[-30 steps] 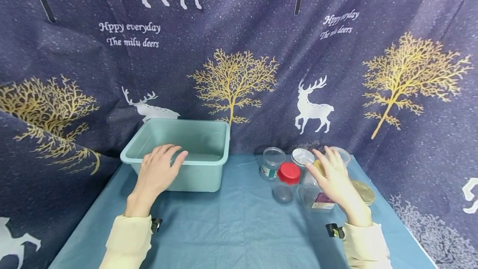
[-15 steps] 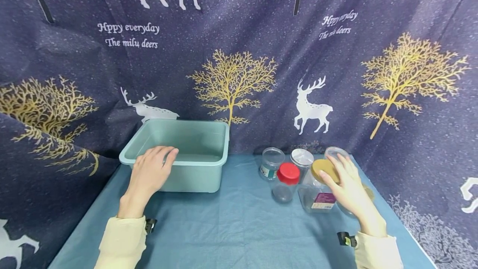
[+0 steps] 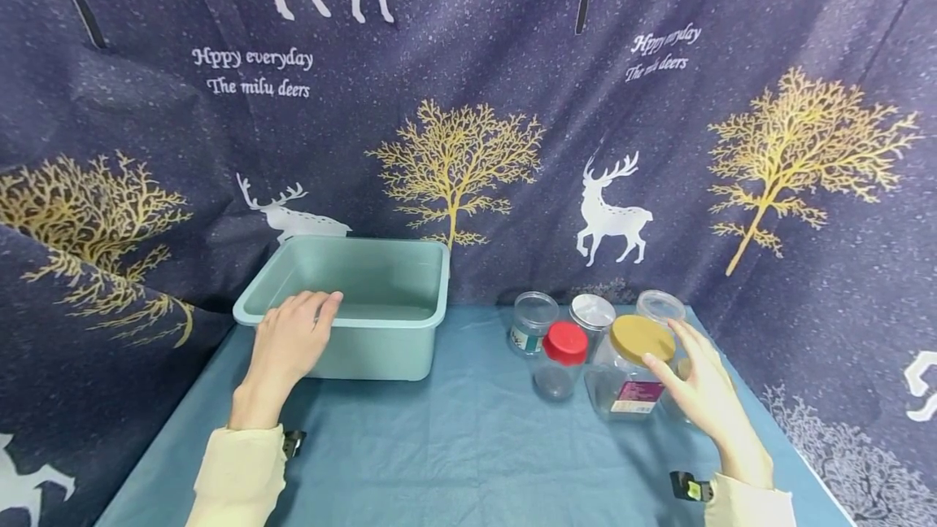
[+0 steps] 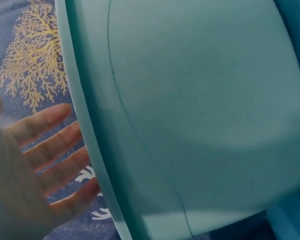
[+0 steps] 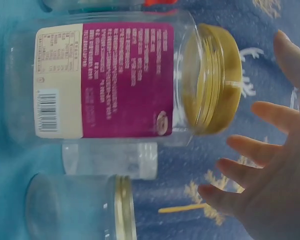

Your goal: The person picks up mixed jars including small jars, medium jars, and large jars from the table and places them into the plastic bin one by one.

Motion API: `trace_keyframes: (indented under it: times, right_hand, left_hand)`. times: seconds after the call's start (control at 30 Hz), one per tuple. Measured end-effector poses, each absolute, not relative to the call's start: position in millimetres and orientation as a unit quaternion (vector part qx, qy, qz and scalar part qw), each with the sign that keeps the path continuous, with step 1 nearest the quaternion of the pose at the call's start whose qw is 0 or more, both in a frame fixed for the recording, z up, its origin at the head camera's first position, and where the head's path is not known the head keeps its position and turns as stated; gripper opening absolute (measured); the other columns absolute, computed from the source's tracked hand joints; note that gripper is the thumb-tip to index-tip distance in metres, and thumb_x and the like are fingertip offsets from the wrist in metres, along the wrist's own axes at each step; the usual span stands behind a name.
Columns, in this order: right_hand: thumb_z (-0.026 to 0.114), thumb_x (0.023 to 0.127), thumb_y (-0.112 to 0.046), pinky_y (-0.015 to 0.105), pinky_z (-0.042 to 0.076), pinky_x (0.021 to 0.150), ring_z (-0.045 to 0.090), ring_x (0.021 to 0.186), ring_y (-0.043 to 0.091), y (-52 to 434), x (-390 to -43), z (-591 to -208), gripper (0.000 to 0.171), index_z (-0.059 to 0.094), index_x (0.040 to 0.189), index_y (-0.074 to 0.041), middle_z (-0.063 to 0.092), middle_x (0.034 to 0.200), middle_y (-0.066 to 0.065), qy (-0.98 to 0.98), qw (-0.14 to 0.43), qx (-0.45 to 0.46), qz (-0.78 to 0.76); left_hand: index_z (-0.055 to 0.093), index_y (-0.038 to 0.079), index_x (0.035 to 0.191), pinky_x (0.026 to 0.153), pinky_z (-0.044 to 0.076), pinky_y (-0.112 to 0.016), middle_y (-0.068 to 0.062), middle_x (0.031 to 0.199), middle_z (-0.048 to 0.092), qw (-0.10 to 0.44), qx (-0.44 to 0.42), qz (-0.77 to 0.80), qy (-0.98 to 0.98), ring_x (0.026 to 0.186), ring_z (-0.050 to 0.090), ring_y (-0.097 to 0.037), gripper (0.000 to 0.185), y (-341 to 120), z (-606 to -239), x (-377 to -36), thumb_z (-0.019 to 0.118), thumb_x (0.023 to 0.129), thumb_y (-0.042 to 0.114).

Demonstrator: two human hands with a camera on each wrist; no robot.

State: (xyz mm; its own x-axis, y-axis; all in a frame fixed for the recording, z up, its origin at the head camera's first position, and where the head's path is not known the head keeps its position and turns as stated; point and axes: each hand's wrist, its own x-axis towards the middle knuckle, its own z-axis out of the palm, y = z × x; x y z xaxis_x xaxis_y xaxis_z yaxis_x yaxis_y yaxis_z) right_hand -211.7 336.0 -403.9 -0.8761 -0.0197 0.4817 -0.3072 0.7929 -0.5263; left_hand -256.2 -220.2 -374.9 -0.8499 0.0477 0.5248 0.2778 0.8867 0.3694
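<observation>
My left hand (image 3: pixel 289 340) is at the front rim of a pale green plastic bin (image 3: pixel 384 352), fingers spread; in the left wrist view the fingertips overlap the rim and hold nothing. To the right, a large clear jar (image 3: pixel 603 393) with a gold lid and a purple label stands upright. Just right of that lid is my right hand (image 3: pixel 699 389), its fingers loosely extended. The right wrist view shows a gap between these fingers (image 5: pixel 245 170) and the gold lid (image 5: pixel 222 80). Another jar (image 5: pixel 70 207) with a gold-coloured lid is partly hidden behind the right hand in the head view.
Around the large jar stand a small red-lidded jar (image 3: pixel 565 344), a silver-lidded jar (image 3: pixel 593 313), a clear jar (image 3: pixel 534 320) with a teal label and a clear-lidded jar (image 3: pixel 661 307). A blue cloth (image 3: pixel 476 446) covers the table, and a dark printed curtain (image 3: pixel 498 210) hangs behind.
My right hand has moved right and back toward me, from over the large jar to beside its gold lid, uncovering it. The left hand has shifted slightly left. The jars have stayed put.
</observation>
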Motion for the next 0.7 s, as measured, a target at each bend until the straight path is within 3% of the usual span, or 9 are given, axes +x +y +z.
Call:
trace_keyframes:
  times: [0.3,0.5,0.53,0.67,0.7]
  right_hand:
    - [0.068,0.093,-0.034,0.071,0.029,0.092,0.037,0.125,0.055,346.6,-205.1,-419.0,0.080,0.025,0.154,-0.006,0.037,0.138,0.036,-0.916,0.201,0.029,0.345]
    - [0.066,0.095,-0.029,0.067,0.036,0.092,0.034,0.128,0.060,350.9,-206.0,-429.0,0.081,0.017,0.155,-0.005,0.023,0.151,0.033,-0.899,0.163,0.032,0.406]
    - [0.066,0.095,-0.026,0.064,0.036,0.094,0.033,0.128,0.059,351.1,-206.4,-430.4,0.081,0.016,0.155,-0.005,0.022,0.152,0.033,-0.894,0.160,0.038,0.418]
    - [0.068,0.094,-0.021,0.026,0.037,0.104,0.032,0.131,0.055,351.5,-209.0,-436.4,0.082,0.016,0.155,-0.004,0.025,0.151,0.032,-0.880,0.156,0.050,0.446]
    - [0.068,0.094,-0.020,0.025,0.035,0.104,0.031,0.132,0.055,351.4,-209.5,-437.9,0.083,0.015,0.155,-0.004,0.025,0.151,0.032,-0.878,0.153,0.050,0.451]
  left_hand:
    - [0.069,0.008,0.111,0.085,0.040,-0.060,-0.014,0.111,0.067,0.274,-0.098,-0.200,-0.935,0.103,0.060,-0.040,0.053,-217.0,-374.4,-260.2,0.041,0.102,0.052]
    - [0.070,0.011,0.107,0.085,0.042,-0.057,-0.012,0.108,0.068,0.270,-0.108,-0.198,-0.936,0.100,0.062,-0.036,0.054,-213.7,-377.5,-264.6,0.046,0.097,0.059]
    - [0.070,0.011,0.107,0.085,0.042,-0.057,-0.011,0.107,0.068,0.269,-0.108,-0.199,-0.936,0.099,0.062,-0.036,0.054,-213.7,-378.0,-264.9,0.047,0.097,0.059]
    - [0.071,0.012,0.105,0.082,0.043,-0.055,-0.011,0.102,0.069,0.271,-0.105,-0.197,-0.936,0.095,0.062,-0.034,0.048,-214.3,-380.9,-265.3,0.053,0.096,0.056]
    - [0.070,0.012,0.104,0.081,0.043,-0.054,-0.010,0.101,0.069,0.273,-0.104,-0.195,-0.936,0.093,0.062,-0.033,0.047,-214.2,-381.7,-265.3,0.054,0.095,0.055]
